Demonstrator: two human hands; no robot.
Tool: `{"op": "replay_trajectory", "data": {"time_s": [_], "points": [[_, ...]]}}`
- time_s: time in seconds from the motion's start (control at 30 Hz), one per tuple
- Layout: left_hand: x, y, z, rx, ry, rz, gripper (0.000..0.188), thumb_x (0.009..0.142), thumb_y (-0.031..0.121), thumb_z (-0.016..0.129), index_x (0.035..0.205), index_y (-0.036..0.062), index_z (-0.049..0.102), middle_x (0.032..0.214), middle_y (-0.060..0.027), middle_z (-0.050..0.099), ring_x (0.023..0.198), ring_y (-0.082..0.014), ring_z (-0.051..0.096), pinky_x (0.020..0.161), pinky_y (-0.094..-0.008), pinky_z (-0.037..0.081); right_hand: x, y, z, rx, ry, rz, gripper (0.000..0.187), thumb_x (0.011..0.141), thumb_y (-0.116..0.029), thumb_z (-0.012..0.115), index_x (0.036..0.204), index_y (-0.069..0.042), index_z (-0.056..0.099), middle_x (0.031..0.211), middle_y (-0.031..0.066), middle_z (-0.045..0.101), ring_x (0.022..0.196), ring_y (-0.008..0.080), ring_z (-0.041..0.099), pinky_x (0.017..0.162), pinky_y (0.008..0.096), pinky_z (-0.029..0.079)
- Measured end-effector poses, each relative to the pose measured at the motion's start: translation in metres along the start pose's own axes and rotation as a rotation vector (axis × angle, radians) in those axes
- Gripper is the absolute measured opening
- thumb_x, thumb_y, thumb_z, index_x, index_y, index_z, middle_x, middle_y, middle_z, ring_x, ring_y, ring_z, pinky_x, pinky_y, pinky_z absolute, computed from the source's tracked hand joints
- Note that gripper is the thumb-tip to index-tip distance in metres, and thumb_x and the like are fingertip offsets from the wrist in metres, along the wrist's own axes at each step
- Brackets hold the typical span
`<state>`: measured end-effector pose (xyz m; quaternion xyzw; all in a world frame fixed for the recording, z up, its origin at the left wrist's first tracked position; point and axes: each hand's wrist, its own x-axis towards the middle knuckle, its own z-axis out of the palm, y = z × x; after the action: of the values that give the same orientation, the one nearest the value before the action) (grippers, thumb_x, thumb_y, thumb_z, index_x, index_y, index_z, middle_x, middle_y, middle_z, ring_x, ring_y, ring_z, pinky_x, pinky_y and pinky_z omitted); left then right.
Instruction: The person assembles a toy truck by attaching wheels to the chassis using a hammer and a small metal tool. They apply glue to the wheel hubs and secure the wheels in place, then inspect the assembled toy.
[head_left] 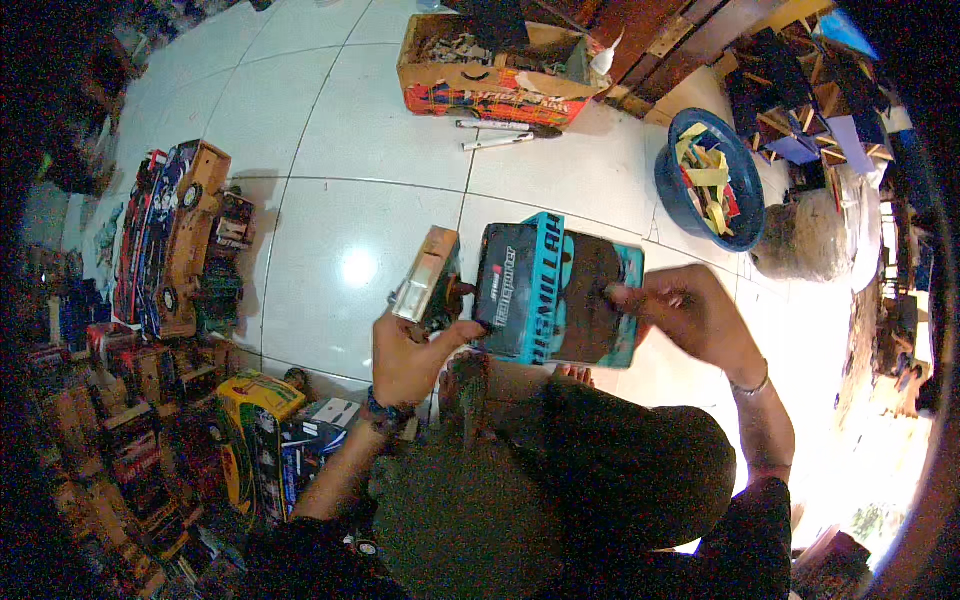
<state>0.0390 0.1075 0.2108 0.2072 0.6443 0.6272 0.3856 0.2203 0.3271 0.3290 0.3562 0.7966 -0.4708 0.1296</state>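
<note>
"What edged the working space?"

"Pale floor tiles (385,150) ran forward from the hands. Toy trucks (185,240) bordered them on the left, a yellow toy vehicle (262,392) sat nearer the person, and a blue basin (748,180) stood to the right."

"And the hands?"

"The left hand (405,365) was partly closed, its fingers about a narrow wood-coloured block (425,278), its thumb reaching to the near left corner of a lettered black-and-turquoise piece (555,290). I couldn't tell whether block and piece were joined."

"Where was that piece, then?"

"Between the two hands, in front of the person's body. The right hand (695,315) had its fingers curled in narrowly, pinching the piece near its right edge."

"Which containers did you see?"

"The basin held yellow and red strips (712,178). At the far side, an open orange-red cardboard box (450,97) held greyish scraps (455,48), too small to identify, and two white markers (490,125) lay just beside it."
</note>
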Motion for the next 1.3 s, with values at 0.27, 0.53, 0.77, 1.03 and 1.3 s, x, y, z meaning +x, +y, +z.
{"op": "replay_trajectory", "data": {"time_s": [0.27, 0.53, 0.77, 1.03, 1.3], "points": [[0.049, 0.019, -0.014, 0.140, -0.121, 0.073, 0.055, 0.084, 0.032, 0.079, 0.123, -0.0031, 0.062, 0.108, -0.0099, 0.070, 0.097, -0.0154, 0.065, 0.086, -0.0316, 0.052, -0.018, 0.021, 0.019, 0.200, -0.470, -0.104, 0.034, 0.095, -0.037, 0.065, 0.103, -0.005, 0.074, 0.085, 0.0079, 0.075, 0.081, 0.0150, 0.070, 0.072, 0.0306, 0.055], [0.073, 0.033, 0.011, 0.271, -0.423, 0.127, 0.054, 0.084, 0.036, 0.079, 0.122, 0.0011, 0.064, 0.107, -0.0083, 0.070, 0.095, -0.0140, 0.064, 0.084, -0.0313, 0.052, -0.013, 0.071, -0.037, 0.306, -0.727, -0.569, 0.048, 0.098, -0.044, 0.055, 0.106, 0.000, 0.073, 0.101, 0.0165, 0.074, 0.080, 0.0224, 0.071, 0.068, 0.0293, 0.053], [0.083, 0.036, 0.019, 0.313, -0.447, 0.147, 0.049, 0.084, 0.034, 0.079, 0.117, 0.0012, 0.066, 0.101, -0.0069, 0.072, 0.090, -0.0131, 0.065, 0.081, -0.0303, 0.052, 0.043, 0.064, 0.001, 0.476, 0.446, -0.536, 0.060, 0.103, -0.053, 0.036, 0.115, 0.001, 0.060, 0.116, 0.0151, 0.065, 0.102, 0.0225, 0.062, 0.086, 0.0357, 0.048], [0.095, 0.028, 0.028, 0.277, -0.441, 0.113, 0.052, 0.084, 0.035, 0.079, 0.121, 0.0018, 0.065, 0.102, -0.0073, 0.073, 0.091, -0.0132, 0.067, 0.082, -0.0302, 0.054, 0.045, 0.047, 0.071, 0.989, 0.195, -0.301, 0.083, 0.101, -0.064, 0.010, 0.125, -0.001, 0.057, 0.123, 0.0143, 0.060, 0.114, 0.0238, 0.057, 0.099, 0.0352, 0.044], [0.093, 0.020, 0.040, 0.264, -0.269, 0.107, 0.052, 0.087, 0.035, 0.076, 0.121, -0.0017, 0.064, 0.098, -0.0066, 0.072, 0.084, -0.0117, 0.067, 0.072, -0.0277, 0.055, 0.050, 0.061, 0.067, 1.009, 0.245, -0.378, 0.092, 0.099, -0.065, 0.000, 0.107, 0.002, 0.063, 0.112, 0.0178, 0.064, 0.113, 0.0278, 0.056, 0.108, 0.0384, 0.036]]}}
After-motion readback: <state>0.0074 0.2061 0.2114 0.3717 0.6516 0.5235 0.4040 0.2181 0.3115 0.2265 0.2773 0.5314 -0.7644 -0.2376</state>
